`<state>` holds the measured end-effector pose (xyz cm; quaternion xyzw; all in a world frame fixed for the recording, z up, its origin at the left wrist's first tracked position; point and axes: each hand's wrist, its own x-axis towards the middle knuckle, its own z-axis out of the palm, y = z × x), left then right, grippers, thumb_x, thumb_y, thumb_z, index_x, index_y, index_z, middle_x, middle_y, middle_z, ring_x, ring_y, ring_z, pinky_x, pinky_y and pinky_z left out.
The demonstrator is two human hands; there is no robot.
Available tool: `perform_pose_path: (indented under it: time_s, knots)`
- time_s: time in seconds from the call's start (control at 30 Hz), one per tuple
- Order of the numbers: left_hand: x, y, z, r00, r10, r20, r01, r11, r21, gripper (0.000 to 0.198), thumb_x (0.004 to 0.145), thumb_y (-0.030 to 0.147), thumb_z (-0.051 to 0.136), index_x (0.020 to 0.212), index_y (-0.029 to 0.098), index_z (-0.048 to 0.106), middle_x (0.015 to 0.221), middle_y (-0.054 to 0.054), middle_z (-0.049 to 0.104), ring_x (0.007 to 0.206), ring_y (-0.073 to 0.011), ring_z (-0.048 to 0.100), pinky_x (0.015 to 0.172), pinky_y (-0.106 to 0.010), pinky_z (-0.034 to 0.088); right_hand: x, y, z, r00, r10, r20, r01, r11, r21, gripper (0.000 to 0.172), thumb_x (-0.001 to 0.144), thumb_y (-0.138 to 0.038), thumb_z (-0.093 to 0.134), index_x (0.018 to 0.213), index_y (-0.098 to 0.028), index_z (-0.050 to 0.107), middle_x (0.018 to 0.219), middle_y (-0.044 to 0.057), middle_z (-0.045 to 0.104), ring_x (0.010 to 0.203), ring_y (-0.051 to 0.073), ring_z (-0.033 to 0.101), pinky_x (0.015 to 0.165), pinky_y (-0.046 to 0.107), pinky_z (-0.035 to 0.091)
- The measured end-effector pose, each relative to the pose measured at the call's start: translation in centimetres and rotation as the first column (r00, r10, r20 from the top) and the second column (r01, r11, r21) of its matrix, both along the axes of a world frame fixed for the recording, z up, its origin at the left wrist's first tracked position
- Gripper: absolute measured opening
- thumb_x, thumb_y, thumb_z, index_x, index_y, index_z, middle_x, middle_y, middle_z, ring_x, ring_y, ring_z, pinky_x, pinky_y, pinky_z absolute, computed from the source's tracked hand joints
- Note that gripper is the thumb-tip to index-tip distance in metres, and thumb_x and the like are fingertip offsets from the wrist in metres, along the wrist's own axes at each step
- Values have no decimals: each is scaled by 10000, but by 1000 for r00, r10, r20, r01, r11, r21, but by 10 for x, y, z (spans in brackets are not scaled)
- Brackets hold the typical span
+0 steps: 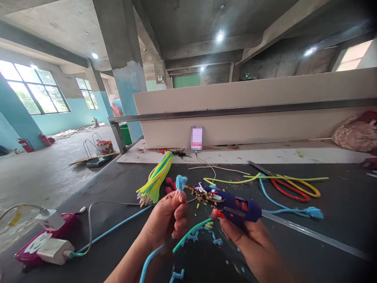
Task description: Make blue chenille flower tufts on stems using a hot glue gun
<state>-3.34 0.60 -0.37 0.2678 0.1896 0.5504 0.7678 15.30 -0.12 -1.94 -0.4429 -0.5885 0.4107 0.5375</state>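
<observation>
Head view: left hand [166,216] pinching the blue tuft [181,183], right hand [250,239] gripping the glue gun [226,200].
The left thumb and forefinger are clamping the tuft just left of the glue gun's nozzle; whether nozzle and tuft are touching cannot be told. The right fingers are wrapping around the glue gun's body. Left of it, a yellow-green cord bundle [157,177] is lying; farther left, a magenta power strip [28,251] is holding white plugs. Right of it, scissors [290,186] are lying open; beyond it, a phone [196,137] is standing. Cord clippings [218,240] are cluttering the surface below it. The tuft is showing soft, frayed fibres; the glue gun is carrying crusted brown residue near its nozzle; a smooth, translucent rod [315,234] is projecting from its rear.
</observation>
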Motion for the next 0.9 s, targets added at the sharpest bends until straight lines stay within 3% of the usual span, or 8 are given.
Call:
perform_pose_path:
  time_s: [0.1,0.27,0.33,0.53,0.9]
  knots:
    - [2,2,-2,999,21,-47,-20,1000,21,172,809,301,561,724,182,470,487,75,369,309,-24,286,262,-128,170,-1,1,2,1000,8,21,-8,1000,-23,365,712,-540,633,918,-243,685,895,60,715,878,263,622,807,377,475]
    - [0,4,-2,998,25,-61,-25,1000,11,169,782,288,596,734,188,469,477,82,362,312,-26,285,267,-124,173,0,3,2,993,-21,118,25,999,-33,408,708,-571,608,898,-220,695,866,78,692,838,266,597,745,378,484]
    - [-2,3,-1,1000,22,-13,-22,1000,2,173,769,276,616,738,181,475,474,88,349,316,-22,291,272,-117,177,1,4,1,997,-30,64,34,998,-52,419,691,-576,624,886,-213,701,874,84,681,833,261,589,732,370,478]
    - [-3,0,0,966,-91,244,95,995,-6,107,793,177,579,733,170,491,453,103,259,307,-15,231,263,-106,149,5,11,-3,990,118,-73,-119,993,-15,331,731,-490,635,809,-176,704,716,51,616,598,155,513,552,286,443]
    - [1,-3,-3,936,-208,283,195,978,75,103,810,152,541,713,175,512,421,105,255,288,-20,110,218,-89,147,0,0,9,998,59,-22,-60,997,-48,334,724,-512,621,809,-205,719,743,52,634,734,211,567,682,333,469]
